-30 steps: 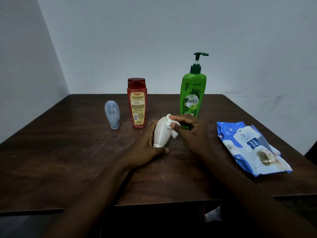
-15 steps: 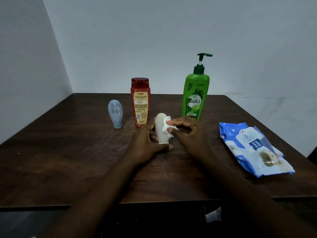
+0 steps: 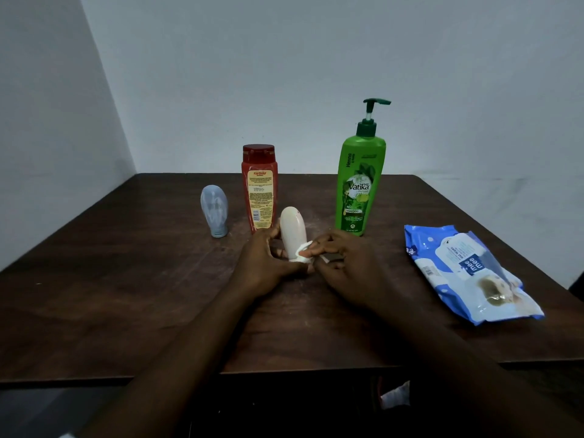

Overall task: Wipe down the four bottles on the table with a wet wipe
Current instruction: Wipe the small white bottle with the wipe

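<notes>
Both arms reach out over the brown table [image 3: 126, 295], and the two hands meet in the middle. The left hand [image 3: 264, 265] lies on its side with its fingers curled round the bottom part of the white bottle [image 3: 293, 229], holding it. The right hand [image 3: 346, 268] is palm down. Its fingertips pinch a small white wet wipe [image 3: 304, 252] and press it on the low right side of that bottle, right next to the left hand's fingers. The white bottle stands on the table between the two hands. Its long way goes up and down, with its round end pointing up above the grip and its narrow end down on the table. Just behind the left hand stands a red bottle [image 3: 259, 188], and further left a small grey-blue bottle [image 3: 215, 210]. Behind the right hand stands a tall green pump bottle [image 3: 360, 184]. Well off to the right of the right hand, a blue pack of wipes [image 3: 467, 273] lies flat.
</notes>
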The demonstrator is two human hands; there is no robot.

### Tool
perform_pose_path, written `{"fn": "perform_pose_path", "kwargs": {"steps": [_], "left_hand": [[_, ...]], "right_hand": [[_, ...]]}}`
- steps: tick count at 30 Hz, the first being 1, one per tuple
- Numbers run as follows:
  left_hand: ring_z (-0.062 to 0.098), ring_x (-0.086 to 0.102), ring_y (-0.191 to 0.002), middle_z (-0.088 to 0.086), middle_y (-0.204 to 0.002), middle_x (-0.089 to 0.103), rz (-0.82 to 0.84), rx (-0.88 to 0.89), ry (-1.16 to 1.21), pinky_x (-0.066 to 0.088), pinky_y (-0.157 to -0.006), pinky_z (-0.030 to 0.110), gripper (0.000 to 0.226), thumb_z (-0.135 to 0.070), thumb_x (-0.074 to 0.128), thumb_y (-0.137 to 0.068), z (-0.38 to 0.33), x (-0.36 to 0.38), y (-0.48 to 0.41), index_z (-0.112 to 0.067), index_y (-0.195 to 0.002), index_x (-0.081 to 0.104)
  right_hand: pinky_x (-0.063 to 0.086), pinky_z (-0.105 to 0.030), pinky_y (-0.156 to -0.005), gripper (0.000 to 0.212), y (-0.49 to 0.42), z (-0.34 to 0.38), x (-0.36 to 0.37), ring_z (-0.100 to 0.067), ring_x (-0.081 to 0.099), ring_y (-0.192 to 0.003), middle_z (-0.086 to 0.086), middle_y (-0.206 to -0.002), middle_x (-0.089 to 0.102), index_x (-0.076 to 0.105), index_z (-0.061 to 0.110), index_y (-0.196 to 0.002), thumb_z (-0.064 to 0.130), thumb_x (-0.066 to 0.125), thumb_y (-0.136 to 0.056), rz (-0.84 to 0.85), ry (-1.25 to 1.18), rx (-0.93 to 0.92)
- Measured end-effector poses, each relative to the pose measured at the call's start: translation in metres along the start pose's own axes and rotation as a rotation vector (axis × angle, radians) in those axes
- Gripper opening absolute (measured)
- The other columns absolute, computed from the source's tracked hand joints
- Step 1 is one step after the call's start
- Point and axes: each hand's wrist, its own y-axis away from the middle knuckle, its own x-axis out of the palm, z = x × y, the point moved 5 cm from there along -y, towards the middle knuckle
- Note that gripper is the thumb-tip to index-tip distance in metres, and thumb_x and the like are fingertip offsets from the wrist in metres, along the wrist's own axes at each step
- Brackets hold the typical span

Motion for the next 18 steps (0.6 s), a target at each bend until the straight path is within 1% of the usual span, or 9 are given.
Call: {"fn": "perform_pose_path", "kwargs": {"steps": [3, 6, 8, 10, 11, 12, 14, 16, 18], "left_hand": [[0.01, 0.064, -0.098, -0.019, -0.104, 0.06, 0.015, -0.007, 0.023, 0.057, -0.082, 0.027, 0.102, -0.025, 0.093, -0.065, -0.001, 0.0, 0.0, -0.019, -0.151, 0.039], [0.008, 0.066, -0.099, -0.012, -0.114, 0.068, 0.034, 0.013, 0.045, 0.059, -0.084, 0.028, 0.096, -0.03, 0.094, -0.061, -0.001, 0.001, 0.0, -0.02, -0.145, 0.049], [0.006, 0.067, -0.103, -0.007, -0.126, 0.067, 0.031, 0.022, 0.073, 0.058, -0.087, 0.026, 0.104, -0.036, 0.095, -0.058, -0.001, 0.002, 0.0, -0.021, -0.148, 0.045], [0.006, 0.066, -0.108, -0.008, -0.131, 0.064, 0.028, 0.011, 0.114, 0.056, -0.088, 0.023, 0.112, -0.028, 0.096, -0.06, -0.001, 0.002, -0.001, -0.025, -0.154, 0.034], [0.007, 0.066, -0.109, -0.008, -0.131, 0.063, 0.025, 0.012, 0.137, 0.056, -0.09, 0.024, 0.113, -0.023, 0.096, -0.06, 0.0, 0.002, -0.001, -0.026, -0.154, 0.034], [0.007, 0.066, -0.109, -0.008, -0.13, 0.064, 0.025, 0.012, 0.159, 0.057, -0.09, 0.026, 0.111, -0.02, 0.096, -0.06, 0.0, 0.002, -0.001, -0.028, -0.154, 0.036], [0.005, 0.067, -0.103, -0.007, -0.127, 0.064, 0.038, 0.015, 0.178, 0.059, -0.082, 0.022, 0.101, -0.014, 0.095, -0.061, -0.002, 0.002, 0.0, -0.027, -0.148, 0.045], [0.002, 0.067, -0.098, -0.009, -0.123, 0.064, 0.068, 0.021, 0.182, 0.056, -0.074, 0.016, 0.09, -0.01, 0.093, -0.064, -0.005, 0.003, 0.001, -0.025, -0.142, 0.052], [0.001, 0.066, -0.101, -0.012, -0.125, 0.062, 0.104, 0.012, 0.212, 0.056, -0.074, 0.014, 0.09, -0.008, 0.091, -0.067, -0.005, 0.005, 0.001, -0.026, -0.144, 0.049]], "right_hand": [[0.059, -0.026, -0.082, 0.025, 0.001, -0.001, 0.0, -0.007, 0.067, -0.1, 0.004, -0.107, 0.069, 0.079, 0.019, -0.109, 0.007, 0.071, -0.088, -0.003, -0.026, -0.006], [0.06, -0.021, -0.081, 0.027, -0.002, 0.001, -0.003, -0.003, 0.066, -0.103, 0.004, -0.109, 0.068, 0.078, 0.015, -0.111, 0.003, 0.074, -0.088, -0.08, -0.095, -0.022], [0.06, -0.025, -0.084, 0.028, -0.006, 0.001, -0.004, -0.004, 0.066, -0.103, 0.004, -0.109, 0.068, 0.077, 0.015, -0.113, 0.004, 0.075, -0.087, -0.133, -0.078, -0.037], [0.06, -0.034, -0.085, 0.029, -0.009, 0.0, -0.004, -0.008, 0.066, -0.104, 0.004, -0.11, 0.068, 0.076, 0.016, -0.116, 0.007, 0.074, -0.089, -0.162, -0.072, -0.013], [0.061, -0.037, -0.084, 0.028, -0.011, -0.001, -0.004, -0.009, 0.067, -0.104, 0.005, -0.109, 0.068, 0.076, 0.017, -0.116, 0.009, 0.073, -0.089, -0.176, -0.077, 0.003], [0.06, -0.038, -0.084, 0.028, -0.012, 0.0, -0.004, -0.009, 0.067, -0.103, 0.005, -0.109, 0.068, 0.076, 0.017, -0.116, 0.01, 0.073, -0.089, -0.194, -0.077, 0.011], [0.06, -0.038, -0.083, 0.026, -0.018, 0.001, -0.005, -0.01, 0.067, -0.101, 0.004, -0.106, 0.067, 0.076, 0.017, -0.116, 0.012, 0.073, -0.09, -0.229, -0.072, 0.016], [0.059, -0.035, -0.081, 0.025, -0.026, -0.001, -0.006, -0.009, 0.067, -0.096, 0.004, -0.103, 0.067, 0.076, 0.019, -0.115, 0.018, 0.072, -0.091, -0.248, -0.069, 0.051], [0.055, -0.025, -0.077, 0.023, -0.036, -0.005, -0.008, -0.005, 0.067, -0.091, 0.007, -0.099, 0.068, 0.077, 0.02, -0.113, 0.023, 0.073, -0.091, -0.251, -0.081, 0.125]]}}
